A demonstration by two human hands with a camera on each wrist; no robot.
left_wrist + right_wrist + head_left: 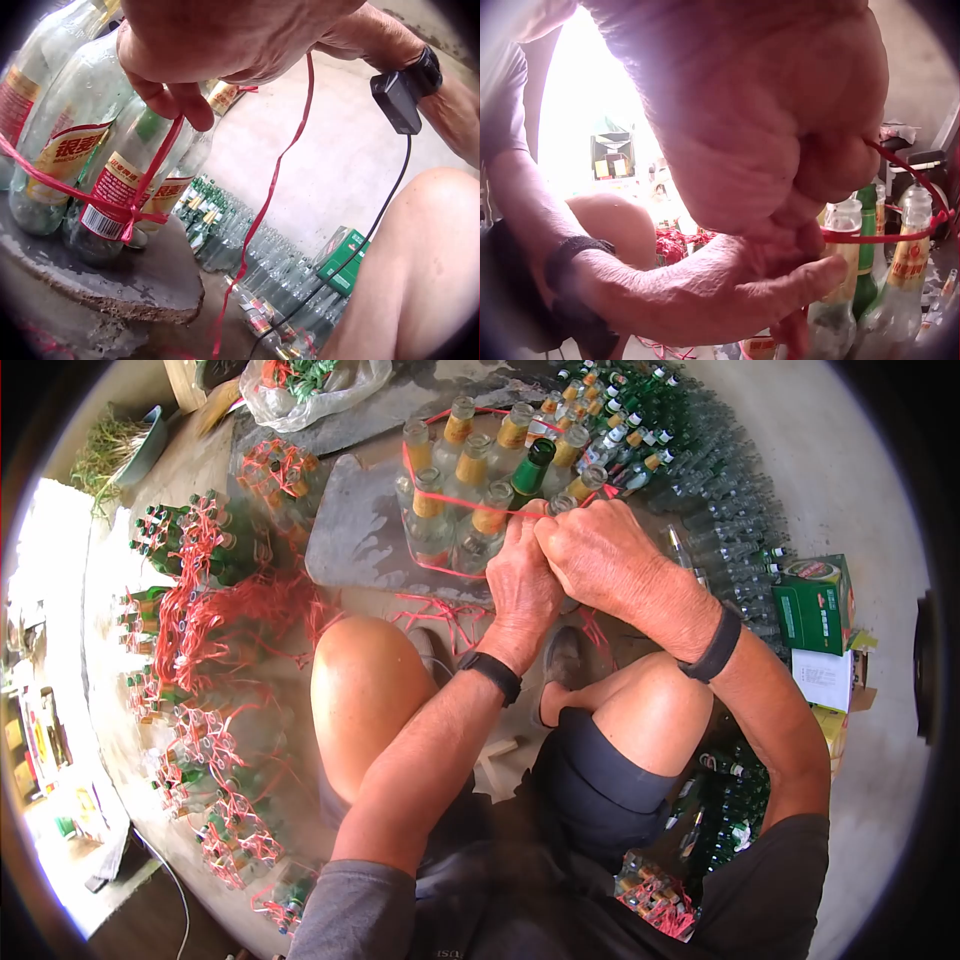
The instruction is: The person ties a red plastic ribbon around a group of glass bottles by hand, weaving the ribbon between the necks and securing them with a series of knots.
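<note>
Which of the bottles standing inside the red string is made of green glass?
It is the upright green bottle, in the right half of the group in the head view. Its neck is dark green; the other bottles are clear glass.

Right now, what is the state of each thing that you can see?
Red twine, knotted, one length pulled straight.
Left hand, curled, pinching twine.
Right hand, curled, gripping twine.
Clear bottles, upright, inside the twine loop.
Green bottle, upright among them.
Slab, looks wet in patches.
Green box, unclear whether closed.
</note>
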